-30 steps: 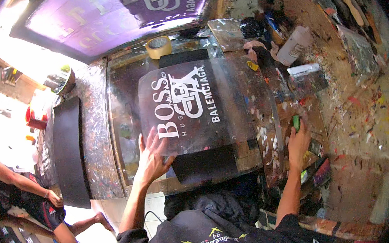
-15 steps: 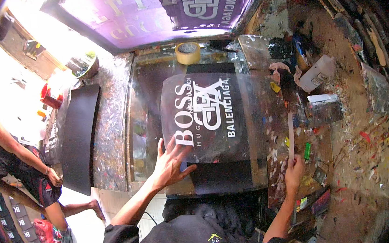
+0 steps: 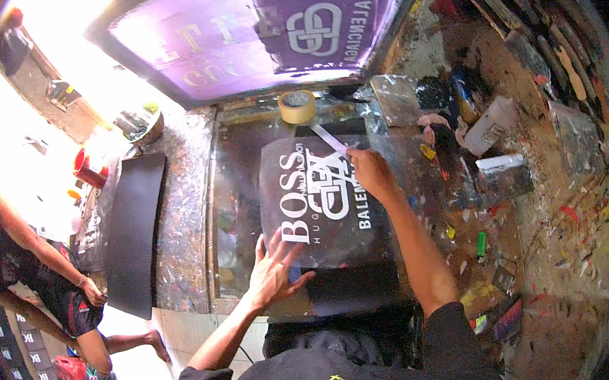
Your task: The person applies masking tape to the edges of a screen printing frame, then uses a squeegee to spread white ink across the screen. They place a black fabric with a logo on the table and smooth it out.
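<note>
A clear plastic sheet (image 3: 273, 165) with white lettering lies over a black panel (image 3: 358, 287) on the glass-topped table. My left hand (image 3: 275, 270) rests with spread fingers on the sheet's near left edge. Over the sheet's far right part, my right hand (image 3: 372, 169) pinches one end of a narrow pale strip of tape (image 3: 329, 138). The strip slants away to the far left, its far end near the sheet's far edge; whether it touches the sheet I cannot tell. Just beyond lies a roll of yellowish tape (image 3: 297, 107).
A framed printing screen (image 3: 231, 32) with purple mesh is raised at the back. Another black panel (image 3: 133, 236) lies left, where a co-worker's hand (image 3: 93, 291) is near it. Rags, a white bottle (image 3: 490, 126) and a green lighter (image 3: 480, 244) litter the paint-stained right side.
My right hand has swung from the table's right side to the sheet's far part, carrying the tape strip. My left hand stays on the sheet. The whole view has shifted slightly.
</note>
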The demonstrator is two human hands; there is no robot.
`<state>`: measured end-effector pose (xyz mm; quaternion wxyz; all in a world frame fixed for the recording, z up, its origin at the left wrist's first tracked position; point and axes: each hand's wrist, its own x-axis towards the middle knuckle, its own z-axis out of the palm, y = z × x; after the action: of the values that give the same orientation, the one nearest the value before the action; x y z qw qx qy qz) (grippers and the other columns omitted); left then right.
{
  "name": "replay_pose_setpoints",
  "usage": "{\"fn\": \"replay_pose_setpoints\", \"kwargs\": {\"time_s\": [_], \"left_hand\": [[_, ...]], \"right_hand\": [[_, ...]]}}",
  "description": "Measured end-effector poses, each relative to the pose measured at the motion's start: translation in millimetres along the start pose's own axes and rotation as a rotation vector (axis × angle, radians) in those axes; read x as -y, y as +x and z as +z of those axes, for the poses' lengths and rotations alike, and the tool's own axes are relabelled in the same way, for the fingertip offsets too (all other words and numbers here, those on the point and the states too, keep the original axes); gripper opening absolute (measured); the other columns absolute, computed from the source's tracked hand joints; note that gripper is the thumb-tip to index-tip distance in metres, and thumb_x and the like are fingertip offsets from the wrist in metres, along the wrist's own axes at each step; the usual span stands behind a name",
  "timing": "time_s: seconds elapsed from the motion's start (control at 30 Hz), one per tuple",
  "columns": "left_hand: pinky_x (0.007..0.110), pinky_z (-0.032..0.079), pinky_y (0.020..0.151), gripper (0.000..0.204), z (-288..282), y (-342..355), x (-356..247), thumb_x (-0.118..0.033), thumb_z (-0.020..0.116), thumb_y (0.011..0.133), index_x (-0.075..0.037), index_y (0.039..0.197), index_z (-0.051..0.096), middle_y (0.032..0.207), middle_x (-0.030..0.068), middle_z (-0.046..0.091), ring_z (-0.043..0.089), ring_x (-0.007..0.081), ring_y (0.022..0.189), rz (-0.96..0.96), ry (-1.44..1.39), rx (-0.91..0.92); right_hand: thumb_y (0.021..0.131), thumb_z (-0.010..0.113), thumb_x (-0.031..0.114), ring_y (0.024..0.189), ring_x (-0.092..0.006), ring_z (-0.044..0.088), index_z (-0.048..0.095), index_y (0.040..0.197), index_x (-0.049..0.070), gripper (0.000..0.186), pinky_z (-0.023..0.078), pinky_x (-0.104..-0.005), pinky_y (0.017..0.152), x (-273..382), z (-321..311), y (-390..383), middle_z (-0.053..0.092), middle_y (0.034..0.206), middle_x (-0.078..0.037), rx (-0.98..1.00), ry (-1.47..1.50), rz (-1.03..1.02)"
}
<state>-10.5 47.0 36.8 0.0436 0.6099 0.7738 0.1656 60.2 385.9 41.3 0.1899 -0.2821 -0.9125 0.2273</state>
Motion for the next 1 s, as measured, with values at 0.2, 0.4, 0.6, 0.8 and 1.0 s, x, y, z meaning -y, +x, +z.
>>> {"fn": "replay_pose_setpoints", "kwargs": {"time_s": [0.2, 0.4, 0.6, 0.8, 1.0], "left_hand": [[0.061, 0.017, 0.121, 0.068, 10.0, -0.5, 1.6, -0.054, 0.069, 0.090, -0.013, 0.143, 0.056, 0.151, 0.0133, 0.050, 0.031, 0.0361, 0.152, -0.073, 0.002, -0.085], [0.066, 0.013, 0.119, 0.066, 13.1, 10.4, 17.8, -0.053, 0.068, 0.091, -0.016, 0.145, 0.055, 0.158, 0.0096, 0.044, 0.026, 0.0368, 0.154, -0.070, -0.003, -0.057], [0.068, 0.012, 0.120, 0.074, 4.5, 9.9, 19.4, -0.054, 0.065, 0.093, -0.006, 0.147, 0.050, 0.161, 0.0143, 0.040, 0.026, 0.0376, 0.154, 0.024, 0.054, 0.046], [0.066, 0.011, 0.121, 0.081, -6.5, 9.4, 18.1, -0.052, 0.071, 0.088, -0.008, 0.151, 0.045, 0.162, 0.0137, 0.037, 0.025, 0.0374, 0.154, 0.030, 0.026, 0.086], [0.063, 0.008, 0.123, 0.079, 4.7, 10.2, 20.1, -0.058, 0.062, 0.093, -0.011, 0.154, 0.043, 0.160, 0.0178, 0.040, 0.026, 0.0372, 0.154, 0.008, 0.116, 0.055]], "right_hand": [[0.091, 0.054, 0.006, 0.096, -0.0454, 0.068, 0.067, 0.123, 0.008, 0.034, 0.055, -0.0556, 0.084, 21.8, -6.5, 4.1, 0.070, 0.103, -0.024, 0.015, -0.176, 0.021], [0.101, 0.056, 0.021, 0.111, -0.0401, 0.067, 0.058, 0.136, 0.001, 0.040, 0.053, -0.0462, 0.096, -4.8, -72.5, -91.7, 0.067, 0.123, -0.026, -0.199, 0.122, 0.184], [0.104, 0.057, 0.020, 0.090, -0.0218, 0.066, 0.055, 0.135, 0.000, 0.037, 0.052, -0.0341, 0.081, -32.5, -109.8, -240.7, 0.069, 0.109, -0.015, -0.214, 0.641, 0.564], [0.106, 0.056, 0.024, 0.065, -0.0131, 0.060, 0.055, 0.130, 0.006, 0.029, 0.047, -0.0265, 0.060, -2.0, -116.0, -306.1, 0.068, 0.089, -0.009, -0.278, 0.914, 0.721], [0.107, 0.055, 0.024, 0.073, -0.0087, 0.050, 0.055, 0.143, 0.003, 0.041, 0.041, -0.0241, 0.062, 6.3, -95.2, -290.2, 0.064, 0.090, -0.002, -0.272, 0.837, 0.725]]}}
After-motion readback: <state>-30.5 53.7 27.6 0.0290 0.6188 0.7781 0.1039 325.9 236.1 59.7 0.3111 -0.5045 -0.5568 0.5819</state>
